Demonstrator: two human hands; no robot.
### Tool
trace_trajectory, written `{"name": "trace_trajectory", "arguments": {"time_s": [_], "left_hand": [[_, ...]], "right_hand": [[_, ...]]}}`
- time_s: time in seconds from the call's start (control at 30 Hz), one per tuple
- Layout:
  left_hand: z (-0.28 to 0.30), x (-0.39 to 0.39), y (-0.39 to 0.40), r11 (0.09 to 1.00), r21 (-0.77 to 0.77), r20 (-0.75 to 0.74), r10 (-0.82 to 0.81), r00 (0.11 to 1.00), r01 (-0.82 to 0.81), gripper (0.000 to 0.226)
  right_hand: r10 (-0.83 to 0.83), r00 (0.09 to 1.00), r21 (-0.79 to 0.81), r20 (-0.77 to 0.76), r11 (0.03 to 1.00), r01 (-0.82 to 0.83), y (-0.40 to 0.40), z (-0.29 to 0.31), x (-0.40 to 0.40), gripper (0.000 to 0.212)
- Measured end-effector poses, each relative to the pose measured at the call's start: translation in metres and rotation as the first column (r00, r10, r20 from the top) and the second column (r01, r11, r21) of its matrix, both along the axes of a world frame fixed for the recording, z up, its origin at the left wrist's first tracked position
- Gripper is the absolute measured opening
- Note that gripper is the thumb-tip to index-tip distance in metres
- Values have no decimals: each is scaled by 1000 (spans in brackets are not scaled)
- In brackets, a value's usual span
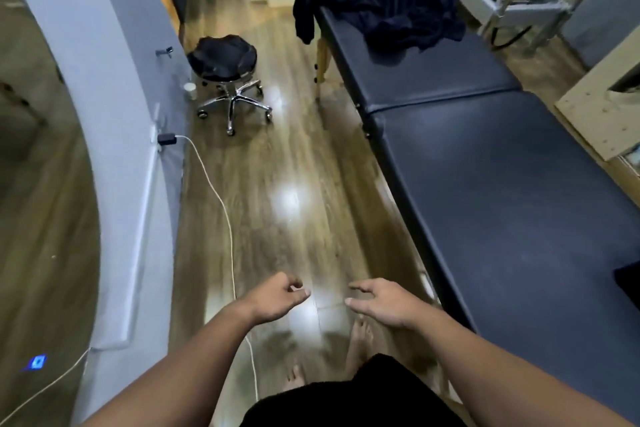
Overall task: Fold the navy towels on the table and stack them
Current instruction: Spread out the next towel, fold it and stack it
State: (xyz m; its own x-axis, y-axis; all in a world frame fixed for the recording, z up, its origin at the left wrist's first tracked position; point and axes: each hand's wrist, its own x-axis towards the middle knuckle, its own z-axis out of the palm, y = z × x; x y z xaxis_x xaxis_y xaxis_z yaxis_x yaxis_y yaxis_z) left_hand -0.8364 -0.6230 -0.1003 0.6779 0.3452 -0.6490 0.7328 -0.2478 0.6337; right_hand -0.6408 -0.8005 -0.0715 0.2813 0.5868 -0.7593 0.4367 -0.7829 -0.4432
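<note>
We see the navy towels (384, 0) in a messy pile at the far end of the long dark table (502, 166), well ahead of our hands and off to the right. One corner of the pile hangs down over the table's edge. None of them is folded yet.

Our left hand (277, 302) is out in front of us over the wooden floor (277, 166). Its fingers curl in loosely and hold nothing. Our right hand (381, 302) is just beside it, with fingers loose and a little spread, and it holds nothing too. The two hands are near each other but do not touch. The table's near edge runs along just right of our right hand.

Far ahead of our left hand stands a black stool (225, 61) on shiny wheels. A white cable (221, 204) runs along the floor left of that hand, up to a plug on the grey wall (114, 80). Our bare feet show below our hands.

We can read no words or labels anywhere.
</note>
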Motion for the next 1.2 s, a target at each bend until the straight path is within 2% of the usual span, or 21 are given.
{"name": "trace_trajectory", "arguments": {"time_s": [0.17,0.27,0.5,0.63,0.77,0.83,0.97,1.07,1.2], "left_hand": [[-11,12,37,997,-2,-39,73,997,-73,42],[-9,35,64,997,8,-63,83,995,-83,44],[12,105,129,989,41,-68,146,987,-143,31],[12,126,171,986,52,-132,164,978,-158,47],[5,158,225,988,54,-111,151,982,-145,32],[-4,177,260,991,44,-102,126,987,-122,25],[-19,220,338,997,12,-77,78,994,-77,33],[-18,251,391,1000,-7,-69,-19,997,18,36],[-15,302,466,984,13,-69,-177,982,178,51]], "right_hand": [[88,995,26,-38,996,-87,51,-6,24,69],[116,992,55,-47,992,-113,85,-11,51,69],[211,977,106,-33,973,-206,168,-8,129,67],[251,966,90,-71,966,-244,215,-10,163,68],[286,953,77,-104,957,-279,269,-17,193,66],[268,957,58,-113,963,-263,302,-21,209,66],[170,983,17,-66,985,-169,368,-20,242,71],[96,994,-4,-47,995,-96,409,-8,263,70],[19,999,28,-30,999,-18,465,6,293,68]]}}
